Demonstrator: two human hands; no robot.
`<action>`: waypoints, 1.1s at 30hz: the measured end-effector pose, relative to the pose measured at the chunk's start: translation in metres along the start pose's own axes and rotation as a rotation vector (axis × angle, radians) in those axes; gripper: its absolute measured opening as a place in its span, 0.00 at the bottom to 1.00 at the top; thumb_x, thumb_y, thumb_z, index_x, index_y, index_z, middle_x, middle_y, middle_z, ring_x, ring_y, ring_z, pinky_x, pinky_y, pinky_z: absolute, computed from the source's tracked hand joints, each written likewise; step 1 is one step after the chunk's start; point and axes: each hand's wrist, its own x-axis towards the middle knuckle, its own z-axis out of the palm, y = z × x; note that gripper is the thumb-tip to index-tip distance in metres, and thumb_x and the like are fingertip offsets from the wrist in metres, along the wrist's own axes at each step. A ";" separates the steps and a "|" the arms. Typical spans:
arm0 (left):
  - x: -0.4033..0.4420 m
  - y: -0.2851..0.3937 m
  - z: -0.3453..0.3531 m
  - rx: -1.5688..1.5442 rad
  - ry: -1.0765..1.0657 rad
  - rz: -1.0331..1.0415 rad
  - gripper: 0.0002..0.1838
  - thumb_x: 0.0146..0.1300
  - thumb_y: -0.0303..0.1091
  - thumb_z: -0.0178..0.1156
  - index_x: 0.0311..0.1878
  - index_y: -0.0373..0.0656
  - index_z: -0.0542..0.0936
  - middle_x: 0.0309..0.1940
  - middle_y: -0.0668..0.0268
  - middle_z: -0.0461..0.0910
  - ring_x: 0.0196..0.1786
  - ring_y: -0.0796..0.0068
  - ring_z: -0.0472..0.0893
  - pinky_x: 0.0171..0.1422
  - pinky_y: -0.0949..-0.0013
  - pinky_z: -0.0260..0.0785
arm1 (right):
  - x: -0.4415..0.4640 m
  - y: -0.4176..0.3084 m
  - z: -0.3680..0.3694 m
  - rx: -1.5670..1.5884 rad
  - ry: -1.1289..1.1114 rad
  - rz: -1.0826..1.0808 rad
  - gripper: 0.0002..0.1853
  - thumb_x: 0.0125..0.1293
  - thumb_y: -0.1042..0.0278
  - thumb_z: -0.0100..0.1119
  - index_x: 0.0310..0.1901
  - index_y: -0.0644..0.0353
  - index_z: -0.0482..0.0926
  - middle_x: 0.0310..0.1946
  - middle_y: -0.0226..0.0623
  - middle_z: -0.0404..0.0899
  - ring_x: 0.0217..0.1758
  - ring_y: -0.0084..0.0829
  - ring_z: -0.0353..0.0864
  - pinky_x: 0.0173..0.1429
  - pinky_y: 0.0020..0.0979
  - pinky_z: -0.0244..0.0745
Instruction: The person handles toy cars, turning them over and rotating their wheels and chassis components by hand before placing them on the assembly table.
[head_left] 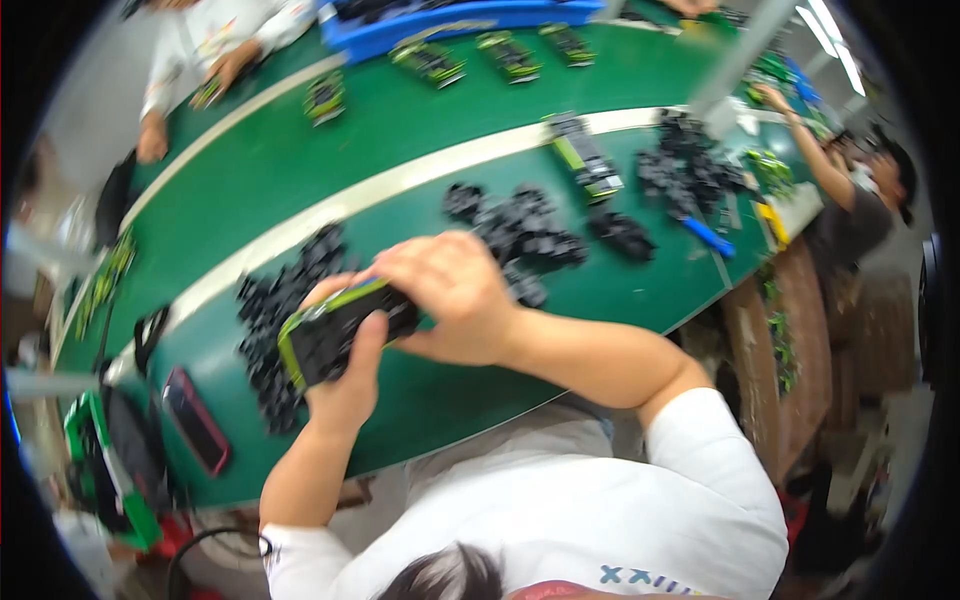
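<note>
Item 1: toy car (335, 335), black and lime green, held above the near worktop (395, 217), dark face turned up and tilted; details blurred

Item 2: left hand (345, 385), fingers grasping the toy car, thumb laid across its dark face, probably to keep it from turning

Item 3: right hand (455, 290), fingers wrapped over the car's upper edge and right end, seemingly bracing it against the left; contents of the right palm cannot be told

Item 4: left heap of black parts (285, 320), partly hidden behind the car; middle heap (525, 230), partly hidden by the right hand; both likely kept within easy reach

Item 5: second toy car (583, 155), lying beyond the middle heap, beside a right heap (685, 165)

Item 6: blue tool (708, 237), near the worktop's edge

Item 7: phone (197, 420), left side, apart from the parts, presumably out of the way

Item 8: pale strip (430, 166), dividing off the far surface, with more cars (428, 62) and a blue bin (470, 20)
</note>
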 end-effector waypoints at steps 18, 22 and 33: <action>0.006 -0.017 -0.006 -0.269 0.002 -0.191 0.21 0.63 0.31 0.63 0.57 0.37 0.70 0.45 0.60 0.78 0.47 0.77 0.78 0.52 0.72 0.72 | -0.005 0.011 0.008 0.192 -0.062 0.074 0.34 0.35 0.55 0.79 0.47 0.60 0.79 0.43 0.37 0.81 0.49 0.37 0.80 0.54 0.39 0.69; 0.008 -0.016 -0.005 -0.315 -0.005 -0.190 0.20 0.62 0.29 0.62 0.56 0.37 0.71 0.45 0.61 0.78 0.47 0.78 0.77 0.52 0.72 0.72 | -0.004 0.012 0.007 0.175 -0.049 0.066 0.35 0.34 0.55 0.79 0.47 0.60 0.78 0.43 0.37 0.81 0.48 0.37 0.80 0.52 0.39 0.69; 0.009 -0.020 -0.006 -0.387 0.004 -0.297 0.19 0.62 0.30 0.64 0.54 0.38 0.72 0.43 0.63 0.79 0.45 0.78 0.79 0.50 0.71 0.74 | -0.003 0.012 0.008 0.173 -0.078 0.097 0.35 0.32 0.56 0.80 0.45 0.61 0.79 0.42 0.36 0.82 0.46 0.37 0.80 0.52 0.38 0.70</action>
